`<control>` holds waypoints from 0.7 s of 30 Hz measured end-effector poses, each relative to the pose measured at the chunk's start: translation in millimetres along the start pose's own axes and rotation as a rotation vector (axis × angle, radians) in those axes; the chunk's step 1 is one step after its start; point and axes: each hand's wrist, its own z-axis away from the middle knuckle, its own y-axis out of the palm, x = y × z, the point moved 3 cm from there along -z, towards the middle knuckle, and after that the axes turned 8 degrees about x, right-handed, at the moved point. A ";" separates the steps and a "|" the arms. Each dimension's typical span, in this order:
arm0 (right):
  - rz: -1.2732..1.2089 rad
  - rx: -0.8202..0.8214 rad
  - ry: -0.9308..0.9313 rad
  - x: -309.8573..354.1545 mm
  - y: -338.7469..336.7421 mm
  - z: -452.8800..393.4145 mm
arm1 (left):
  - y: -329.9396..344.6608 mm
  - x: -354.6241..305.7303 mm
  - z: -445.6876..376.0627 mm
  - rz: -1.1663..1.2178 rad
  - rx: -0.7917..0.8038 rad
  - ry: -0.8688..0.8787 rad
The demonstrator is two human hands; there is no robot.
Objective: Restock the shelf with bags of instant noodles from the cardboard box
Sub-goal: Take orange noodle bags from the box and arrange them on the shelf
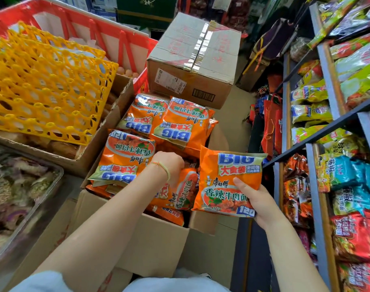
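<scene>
An open cardboard box [154,237] in front of me holds several orange bags of instant noodles [129,157]. My right hand [262,204] grips one orange noodle bag [226,182] by its lower right corner, held up over the box's right edge, close to the shelf [318,199]. My left hand [169,163] reaches down into the box with curled fingers on another orange bag [180,192]; its fingertips are hidden. The shelf on the right carries rows of orange, red, teal and yellow-green noodle bags.
A sealed cardboard box [192,60] stands behind the open one. Yellow egg trays [43,85] and a red crate [85,24] sit at the left. A metal tray of dried goods [22,190] is at the lower left. Red gift bags [270,127] lean against the shelf's base.
</scene>
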 end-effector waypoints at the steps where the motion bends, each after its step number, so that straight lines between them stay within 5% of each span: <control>1: 0.051 0.041 -0.016 7.6 -0.4 4.1 | -5.7 2.9 6.4 0.043 0.007 0.023; 6: 0.584 0.259 -0.068 56.1 -0.2 29.4 | -57.7 7.7 45.5 0.059 -0.127 0.146; 10: 1.157 0.151 -0.303 79.5 7.8 47.2 | -109.3 -19.2 65.2 -0.115 -0.231 0.255; 13: 1.267 0.041 -0.433 89.4 10.4 65.3 | -138.3 -66.8 80.4 -0.223 -0.291 0.388; 21: 1.333 -0.300 -0.243 76.0 -38.9 161.5 | -159.7 -213.8 117.3 -0.383 -0.524 0.675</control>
